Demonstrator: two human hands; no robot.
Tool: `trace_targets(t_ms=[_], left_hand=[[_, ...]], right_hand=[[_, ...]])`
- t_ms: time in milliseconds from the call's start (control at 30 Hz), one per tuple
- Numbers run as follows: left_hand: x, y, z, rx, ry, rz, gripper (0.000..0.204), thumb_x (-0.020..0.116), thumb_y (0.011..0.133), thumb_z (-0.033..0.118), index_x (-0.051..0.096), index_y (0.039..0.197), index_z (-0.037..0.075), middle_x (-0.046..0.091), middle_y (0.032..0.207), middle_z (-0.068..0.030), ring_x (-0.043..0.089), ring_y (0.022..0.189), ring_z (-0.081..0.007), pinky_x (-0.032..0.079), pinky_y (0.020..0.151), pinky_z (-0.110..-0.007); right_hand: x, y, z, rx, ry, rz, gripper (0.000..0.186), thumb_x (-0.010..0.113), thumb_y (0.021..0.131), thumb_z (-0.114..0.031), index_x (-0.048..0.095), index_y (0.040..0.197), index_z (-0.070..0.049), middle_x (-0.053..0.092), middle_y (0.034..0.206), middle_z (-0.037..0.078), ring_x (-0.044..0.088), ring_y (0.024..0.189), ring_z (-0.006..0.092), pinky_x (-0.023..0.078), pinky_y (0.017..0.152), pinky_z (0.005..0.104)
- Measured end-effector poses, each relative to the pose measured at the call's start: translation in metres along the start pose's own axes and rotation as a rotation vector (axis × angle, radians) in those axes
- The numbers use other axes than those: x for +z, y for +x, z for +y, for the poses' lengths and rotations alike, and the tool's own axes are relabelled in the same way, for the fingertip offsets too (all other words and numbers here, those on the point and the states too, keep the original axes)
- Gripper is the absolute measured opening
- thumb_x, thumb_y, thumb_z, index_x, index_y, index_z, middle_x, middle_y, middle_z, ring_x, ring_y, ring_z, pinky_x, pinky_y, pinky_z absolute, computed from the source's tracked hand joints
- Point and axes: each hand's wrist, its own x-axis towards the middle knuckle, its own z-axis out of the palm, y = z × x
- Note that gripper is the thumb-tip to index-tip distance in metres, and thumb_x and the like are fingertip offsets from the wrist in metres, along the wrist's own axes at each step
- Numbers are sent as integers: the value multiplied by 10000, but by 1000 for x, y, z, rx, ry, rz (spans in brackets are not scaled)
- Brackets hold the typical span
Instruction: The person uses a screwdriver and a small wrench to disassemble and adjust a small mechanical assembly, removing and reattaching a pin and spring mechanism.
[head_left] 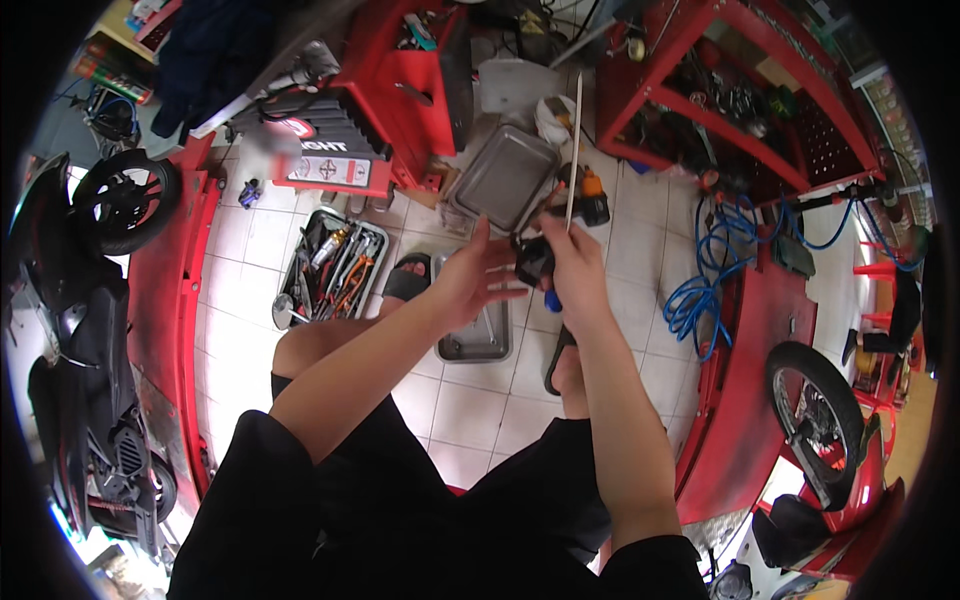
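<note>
Black part (534, 262), clamped in the right hand (580, 268) beyond the lower grey tray's (474, 352) right edge, seems light, stiff, maybe slippery; its sides suit gripping. The left hand (470, 278) is spread, contact unclear.

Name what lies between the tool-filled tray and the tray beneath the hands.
The head view shows the left foot in a dark sandal and tiles.

Black short-sleeved top (250, 505), black shorts (365, 450), dark sandals (408, 280).
2 loose sleeves (655, 572), plain black, ending near elbows; forearms (370, 365) and fingers (505, 294) bare. Shorts plain, left hem about knee level, left knee (308, 348) bare. Left sandal open-toed, wide band over foot; right one partly hidden. Top/shorts boundary at lap unclear, both black.
</note>
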Motion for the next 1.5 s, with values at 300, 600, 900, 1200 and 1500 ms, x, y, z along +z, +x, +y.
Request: trace_targets(t_ms=[300,600,900,1200,1500], left_hand=[[-6,-25,-7,219,120,135,460,520,1004,367,547,1267,-8,595,1202,-84,564,1111,-175,477,935,-354],[8,-15,17,408,495,-35,321,618,967,315,579,889,6,566,738,-17,462,558,-61,353,489,-235],[8,-17,25,407,325,-49,292,565,994,314,566,935,28,518,752,9,471,620,-76,363,561,-231],[18,-23,12,796,747,91,191,689,900,165,599,962,7,597,800,-22,549,677,-92,438,624,-229],[26,-39,39,1254,939,195,179,712,842,124,613,950,21,616,840,-90,592,718,-201,482,640,-313]], right_hand=[[34,-20,8,57,161,-60,354,560,968,-348,624,1067,-15,632,795,55,468,470,85,393,436,247],[-2,-8,-20,204,165,-131,444,599,943,-448,641,1049,-18,591,727,39,416,458,86,333,419,256],[-15,-8,-9,16,38,-7,481,661,915,-384,582,1211,-13,669,1000,97,488,518,87,394,462,246],[-2,-13,2,-86,-37,-55,415,699,867,-89,566,1251,-5,648,874,15,535,608,55,420,508,209],[-17,-16,-13,-196,145,-251,326,687,890,-71,599,1199,-16,583,748,-13,426,503,32,329,443,219]])
